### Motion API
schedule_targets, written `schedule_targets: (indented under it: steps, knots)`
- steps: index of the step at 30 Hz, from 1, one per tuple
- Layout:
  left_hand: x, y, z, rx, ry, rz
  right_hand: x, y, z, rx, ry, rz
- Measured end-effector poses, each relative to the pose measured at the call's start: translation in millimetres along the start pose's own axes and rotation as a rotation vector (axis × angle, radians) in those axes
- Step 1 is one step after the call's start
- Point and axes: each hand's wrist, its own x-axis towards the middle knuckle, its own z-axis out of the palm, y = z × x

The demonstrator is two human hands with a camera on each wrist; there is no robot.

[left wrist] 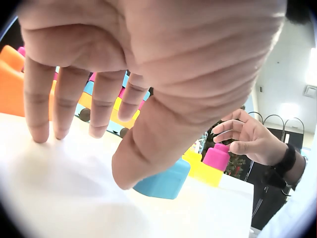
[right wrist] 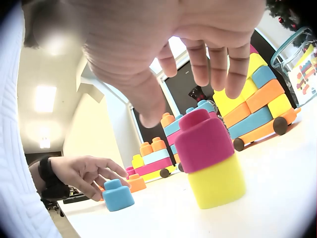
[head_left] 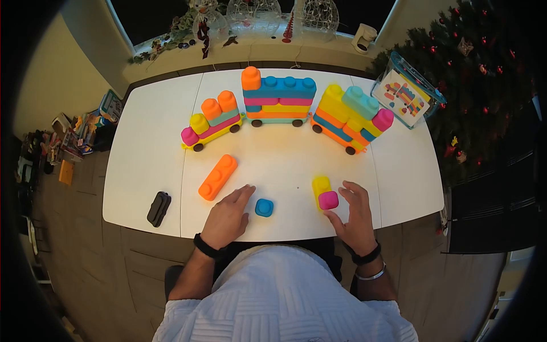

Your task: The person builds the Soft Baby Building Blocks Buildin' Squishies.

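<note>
My left hand (head_left: 225, 215) has its fingers extended, with fingertips at the white tabletop, just left of a small blue block (head_left: 264, 208) with one stud. In the left wrist view, the thumb overlaps that blue block (left wrist: 166, 183). A pink one-stud block (head_left: 329, 200) sits on the near end of a yellow block (head_left: 321, 183). Around the right side of this pair, my right hand (head_left: 358, 219) is spread with thumb and fingers apart. The right wrist view shows its fingers above and behind the pink block (right wrist: 204, 146), gripping nothing.
An orange block (head_left: 218, 177) lies left of centre. Behind stand three wheeled block stacks: a low left one (head_left: 213, 119), a tall middle one (head_left: 279, 102) and a right one (head_left: 347, 119). A black case (head_left: 159, 209) lies far left; a picture-card bag (head_left: 404, 94) stands back right.
</note>
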Motion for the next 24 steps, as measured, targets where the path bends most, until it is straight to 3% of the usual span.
schedule_targets:
  steps: [5, 9, 13, 15, 17, 19, 21, 24]
  knots:
    - [-11.2, 14.0, -29.2, -0.02, 0.011, -0.076, -12.1, -12.9, -3.1, 0.081, 0.014, -0.157]
    - [-27.1, 18.6, -25.7, -0.218, 0.004, 0.069, -22.9, -23.5, 1.6, 0.134, 0.039, -0.174]
    - [-52.9, 20.7, -4.5, -0.33, -0.275, 0.142, -39.8, -35.1, 3.3, 0.193, -0.006, -0.172]
    - [-65.8, 17.4, 13.6, -0.348, -0.307, 0.16, -50.2, -40.7, 6.9, 0.216, -0.036, -0.178]
    - [-74.7, 13.1, 32.6, -0.361, -0.34, 0.189, -61.9, -44.6, 14.8, 0.258, -0.187, -0.195]
    - [-78.1, 8.2, 49.1, -0.464, -0.338, 0.143, -66.5, -50.8, 24.4, 0.272, -0.21, -0.207]
    - [-79.5, 1.0, 59.2, -0.488, -0.371, 0.104, -70.5, -55.4, 33.1, 0.31, -0.503, -0.202]
    - [-87.4, -11.0, 75.5, -0.357, -0.417, 0.014, -82.2, -46.3, 53.5, 0.397, -0.607, -0.071]
